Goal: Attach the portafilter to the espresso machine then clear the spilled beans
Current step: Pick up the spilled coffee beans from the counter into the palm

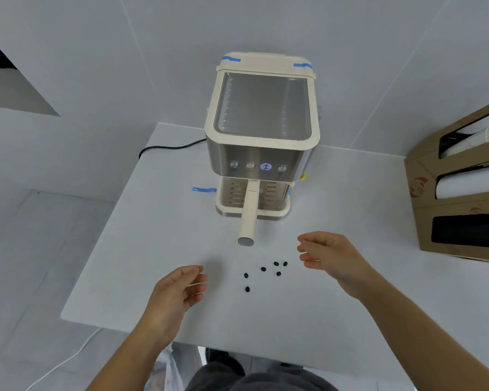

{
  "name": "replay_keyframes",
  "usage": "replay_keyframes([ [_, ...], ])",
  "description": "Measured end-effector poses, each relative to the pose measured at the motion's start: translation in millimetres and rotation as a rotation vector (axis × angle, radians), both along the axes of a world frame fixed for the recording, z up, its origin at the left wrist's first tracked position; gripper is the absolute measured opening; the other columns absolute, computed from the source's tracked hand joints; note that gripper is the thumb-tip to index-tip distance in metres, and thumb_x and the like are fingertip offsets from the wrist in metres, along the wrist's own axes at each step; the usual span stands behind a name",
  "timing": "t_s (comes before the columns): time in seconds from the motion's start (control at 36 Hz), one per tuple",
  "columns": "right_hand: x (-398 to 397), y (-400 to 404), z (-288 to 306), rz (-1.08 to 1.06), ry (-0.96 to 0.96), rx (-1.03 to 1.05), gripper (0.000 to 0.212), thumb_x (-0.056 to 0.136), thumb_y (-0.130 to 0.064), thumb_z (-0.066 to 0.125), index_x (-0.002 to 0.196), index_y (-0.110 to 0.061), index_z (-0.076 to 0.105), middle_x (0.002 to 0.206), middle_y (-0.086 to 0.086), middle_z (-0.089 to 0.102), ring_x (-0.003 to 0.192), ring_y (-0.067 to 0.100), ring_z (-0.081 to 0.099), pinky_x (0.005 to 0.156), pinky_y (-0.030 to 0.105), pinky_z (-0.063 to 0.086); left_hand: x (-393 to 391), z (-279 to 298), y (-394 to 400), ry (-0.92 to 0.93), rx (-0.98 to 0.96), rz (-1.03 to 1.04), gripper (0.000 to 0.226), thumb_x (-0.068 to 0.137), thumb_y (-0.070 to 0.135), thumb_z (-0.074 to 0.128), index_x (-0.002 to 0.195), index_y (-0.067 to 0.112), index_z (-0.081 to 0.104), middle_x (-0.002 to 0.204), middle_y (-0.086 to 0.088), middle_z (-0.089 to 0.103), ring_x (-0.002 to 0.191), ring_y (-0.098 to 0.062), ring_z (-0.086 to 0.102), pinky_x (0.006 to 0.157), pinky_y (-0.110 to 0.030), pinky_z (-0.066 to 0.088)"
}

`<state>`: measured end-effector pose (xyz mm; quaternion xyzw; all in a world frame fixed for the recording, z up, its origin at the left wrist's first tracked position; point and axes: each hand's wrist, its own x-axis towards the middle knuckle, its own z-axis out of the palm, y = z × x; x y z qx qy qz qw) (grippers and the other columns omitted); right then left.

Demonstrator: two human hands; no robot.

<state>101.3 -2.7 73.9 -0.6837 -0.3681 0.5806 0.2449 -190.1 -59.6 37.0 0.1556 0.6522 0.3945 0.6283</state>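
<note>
A cream and steel espresso machine (261, 131) stands at the back of the white table (124, 249). The portafilter (248, 215) sits under its front, its cream handle pointing toward me. Several dark coffee beans (263, 269) lie scattered on the table in front of the handle. My left hand (178, 292) hovers left of the beans, fingers loosely apart and holding nothing. My right hand (328, 255) hovers just right of the beans, fingers curled but apart, also holding nothing.
A brown cardboard dispenser (463, 193) with cups and lids stands at the table's right side. A black power cord (167, 148) runs left from the machine. Blue tape strips (203, 189) mark the machine and table. The table's left edge drops to the floor.
</note>
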Motion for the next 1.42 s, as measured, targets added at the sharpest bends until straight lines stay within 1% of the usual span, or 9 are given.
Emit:
replay_keyframes([
  [0.39, 3, 0, -53, 0.132, -0.144, -0.083, 0.03, 0.087, -0.017, 0.063, 0.116, -0.015, 0.068, 0.1, -0.001, 0.071, 0.092, 0.019, 0.071, 0.094, 0.038, 0.056, 6, -26, -19, -0.066, -0.11, 0.047, 0.017, 0.095, 0.011, 0.055, 0.098, 0.002, 0.069, 0.088, -0.014, 0.067, 0.081, -0.025, 0.06, 0.08, -0.036, 0.05],
  [0.47, 0, 0, -61, 0.223, -0.23, -0.057, 0.028, 0.089, -0.018, 0.062, 0.116, -0.02, 0.066, 0.103, -0.002, 0.07, 0.091, 0.019, 0.07, 0.075, 0.028, 0.057, 12, -30, -21, -0.097, -0.137, 0.054, 0.017, 0.095, 0.011, 0.055, 0.099, 0.002, 0.069, 0.088, -0.013, 0.066, 0.08, -0.024, 0.06, 0.08, -0.036, 0.05],
  [0.53, -1, 1, -66, 0.279, -0.295, -0.004, 0.027, 0.09, -0.018, 0.062, 0.117, -0.022, 0.066, 0.103, -0.004, 0.067, 0.09, 0.015, 0.067, 0.06, 0.021, 0.049, 16, -34, -23, -0.123, -0.154, 0.058, 0.018, 0.095, 0.013, 0.055, 0.099, 0.003, 0.069, 0.088, -0.012, 0.066, 0.079, -0.023, 0.061, 0.079, -0.036, 0.051],
  [0.58, -2, 3, -70, 0.357, -0.378, 0.049, 0.027, 0.091, -0.017, 0.061, 0.117, -0.021, 0.066, 0.097, -0.009, 0.065, 0.088, 0.011, 0.064, 0.057, 0.017, 0.045, 21, -38, -24, -0.147, -0.17, 0.069, 0.018, 0.095, 0.014, 0.056, 0.099, 0.003, 0.069, 0.087, -0.012, 0.067, 0.079, -0.024, 0.061, 0.079, -0.036, 0.052],
  [0.81, -5, 14, -84, 0.585, -0.567, 0.095, 0.028, 0.091, -0.012, 0.058, 0.117, -0.018, 0.067, 0.094, -0.005, 0.061, 0.09, 0.018, 0.064, 0.074, 0.026, 0.053, 48, -40, -22, -0.228, -0.213, 0.054, 0.017, 0.094, 0.016, 0.056, 0.092, 0.005, 0.07, 0.082, -0.009, 0.069, 0.074, -0.022, 0.062, 0.077, -0.035, 0.051],
  [0.97, -10, 19, -93, 0.663, -0.608, 0.11, 0.028, 0.089, -0.008, 0.06, 0.116, -0.016, 0.066, 0.102, 0.004, 0.063, 0.083, 0.019, 0.061, 0.068, 0.022, 0.048, 63, -40, -21, -0.255, -0.226, -0.009, 0.022, 0.096, 0.02, 0.055, 0.095, 0.004, 0.07, 0.083, -0.01, 0.069, 0.075, -0.022, 0.063, 0.074, -0.034, 0.052],
  [1.14, -14, 24, -94, 0.779, -0.716, 0.137, 0.013, 0.092, -0.013, 0.058, 0.1, -0.013, 0.068, 0.095, 0.002, 0.06, 0.088, 0.025, 0.063, 0.073, 0.031, 0.052, 76, -40, -21, -0.278, -0.265, -0.063, 0.028, 0.096, 0.03, 0.056, 0.097, 0.006, 0.07, 0.083, -0.009, 0.071, 0.074, -0.02, 0.068, 0.071, -0.033, 0.053],
  [1.31, -17, 26, -92, 0.905, -0.79, 0.139, 0.016, 0.095, -0.015, 0.053, 0.099, -0.007, 0.066, 0.102, 0.008, 0.064, 0.091, 0.027, 0.063, 0.077, 0.035, 0.052, 88, -40, -20, -0.303, -0.295, -0.046, 0.037, 0.097, 0.037, 0.051, 0.1, 0.006, 0.07, 0.088, -0.01, 0.072, 0.084, -0.023, 0.069, 0.082, -0.036, 0.054],
  [1.42, -15, 21, -89, 0.857, -0.736, 0.138, 0.01, 0.094, -0.016, 0.053, 0.086, -0.016, 0.06, 0.09, 0.003, 0.062, 0.08, 0.022, 0.06, 0.065, 0.028, 0.048, 93, -40, -19, -0.32, -0.288, -0.042, 0.044, 0.098, 0.041, 0.048, 0.105, 0.004, 0.07, 0.092, -0.011, 0.074, 0.09, -0.024, 0.071, 0.081, -0.035, 0.055],
])
